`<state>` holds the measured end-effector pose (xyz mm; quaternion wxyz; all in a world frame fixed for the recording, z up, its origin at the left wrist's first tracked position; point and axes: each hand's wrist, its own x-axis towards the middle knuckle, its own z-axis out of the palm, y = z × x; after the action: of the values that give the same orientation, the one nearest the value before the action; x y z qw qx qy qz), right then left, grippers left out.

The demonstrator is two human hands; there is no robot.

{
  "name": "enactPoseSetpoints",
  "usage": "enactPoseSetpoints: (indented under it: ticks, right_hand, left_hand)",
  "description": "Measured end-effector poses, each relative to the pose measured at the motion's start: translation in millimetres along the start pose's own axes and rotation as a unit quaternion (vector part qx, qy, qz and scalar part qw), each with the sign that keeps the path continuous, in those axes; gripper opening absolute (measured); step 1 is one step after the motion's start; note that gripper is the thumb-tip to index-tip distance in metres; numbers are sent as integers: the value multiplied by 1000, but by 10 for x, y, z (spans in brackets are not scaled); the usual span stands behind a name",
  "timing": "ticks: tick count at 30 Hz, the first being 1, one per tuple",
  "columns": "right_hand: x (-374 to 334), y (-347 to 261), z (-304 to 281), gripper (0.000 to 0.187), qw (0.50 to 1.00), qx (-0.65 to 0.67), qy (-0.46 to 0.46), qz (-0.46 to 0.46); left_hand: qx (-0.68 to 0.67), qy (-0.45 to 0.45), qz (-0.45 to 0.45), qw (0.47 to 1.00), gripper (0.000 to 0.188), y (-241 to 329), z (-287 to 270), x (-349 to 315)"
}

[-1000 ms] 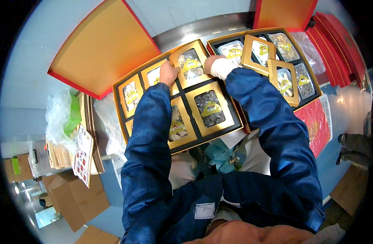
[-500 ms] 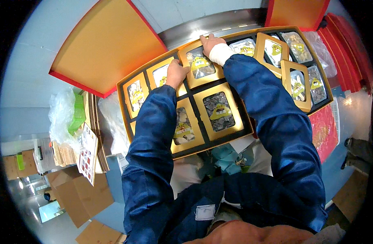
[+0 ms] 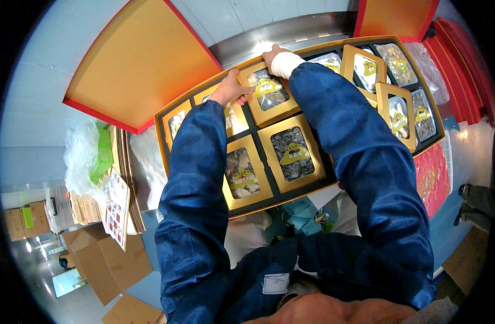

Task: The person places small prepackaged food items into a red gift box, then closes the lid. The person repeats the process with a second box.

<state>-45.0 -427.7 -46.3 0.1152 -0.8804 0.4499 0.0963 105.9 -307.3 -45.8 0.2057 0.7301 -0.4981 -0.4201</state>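
Observation:
A large gold-edged box (image 3: 282, 200) with black compartments lies before me, holding several clear packs of dried food under gold windowed frames. My left hand (image 3: 231, 89) grips the left edge of one gold windowed frame (image 3: 280, 110) in the far row, thumb on its rim and fingers bent. My right hand (image 3: 274, 55) is closed at that frame's far edge, its fingertips partly hidden. Nearer me, another framed pack (image 3: 293, 154) shows dark dried pieces. Two loose gold frames (image 3: 384, 105) lie tilted over packs at the right. My left sleeve covers part of the left compartments.
An orange-gold lid (image 3: 139, 59) with red edges leans at the far left. Red lids or boards (image 3: 458, 70) are stacked at the right, near a pink-red packet (image 3: 433, 178). A green basket (image 3: 103, 151) with plastic film and cardboard boxes (image 3: 109, 264) stand at the left.
My left hand has moved slightly away from me along the frame's left edge, its fingers now more bent. My right hand has shifted a little left along the far edge.

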Motion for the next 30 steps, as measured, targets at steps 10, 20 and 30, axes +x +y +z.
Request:
enactPoseSetpoints:
  ticks: [10,20,30]
  right_hand:
    - [106,14,-39,34,998,-40,-29,-26]
    - [87,24,-142,29,996,-38,-75,-24]
    - [-41,95,-49,31,999,-35,-8,-20]
  left_hand:
    - [105,25,18,994,80,-89,-11,222]
    - [34,35,-22,999,47,-381,-46,475]
    - [108,184,102,972,58,-228,205,293]
